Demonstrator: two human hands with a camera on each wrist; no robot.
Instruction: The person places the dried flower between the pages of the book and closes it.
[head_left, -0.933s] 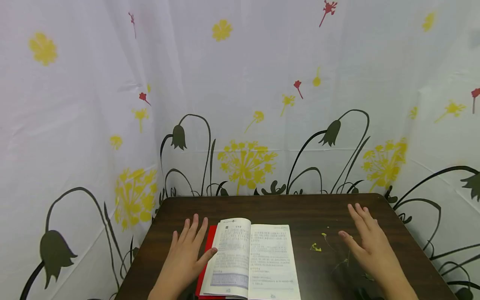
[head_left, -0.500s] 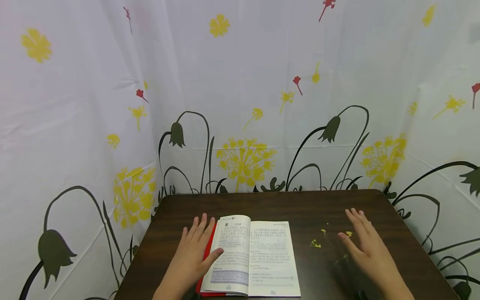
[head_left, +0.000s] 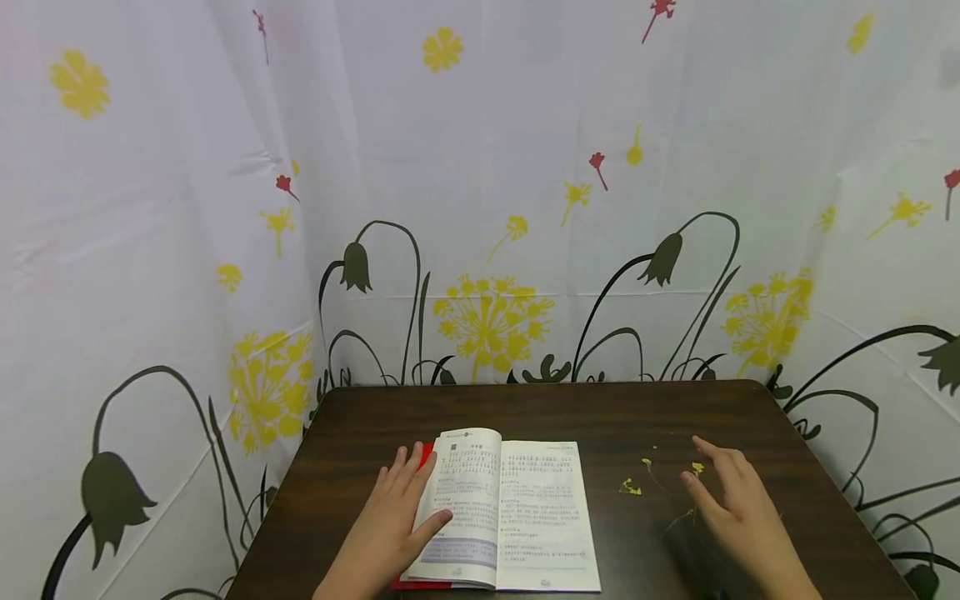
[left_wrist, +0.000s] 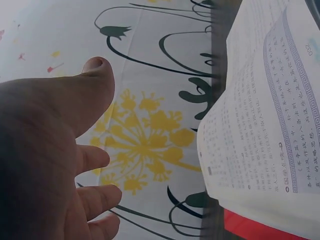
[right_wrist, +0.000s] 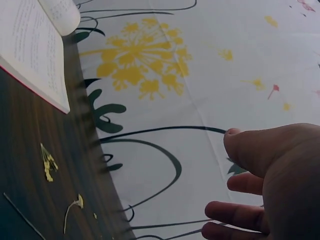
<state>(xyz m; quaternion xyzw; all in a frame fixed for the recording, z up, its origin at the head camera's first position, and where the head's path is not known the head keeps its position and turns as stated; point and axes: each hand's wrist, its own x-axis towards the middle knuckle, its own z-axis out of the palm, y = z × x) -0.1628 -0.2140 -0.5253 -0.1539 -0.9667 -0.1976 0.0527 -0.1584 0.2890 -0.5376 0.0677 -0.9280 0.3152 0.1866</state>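
An open book with printed pages and a red cover lies on the dark wooden table. My left hand hovers by the book's left edge, in front of part of the left page, its fingers loosely spread. In the left wrist view that hand holds nothing. To the right, my right hand is raised over the table with relaxed, slightly bent fingers and nothing in them. Small dried yellow flowers lie between the book and this hand. Another yellow bloom sits near its fingertips.
The wood-grain table ends at a white curtain printed with yellow, red and dark green flowers. A thin dry stem lies on the wood in the right wrist view.
My left hand has shifted right, covering more of the book's left edge. The right hand's fingers have dropped and bent a little. The book and flowers stay where they were.
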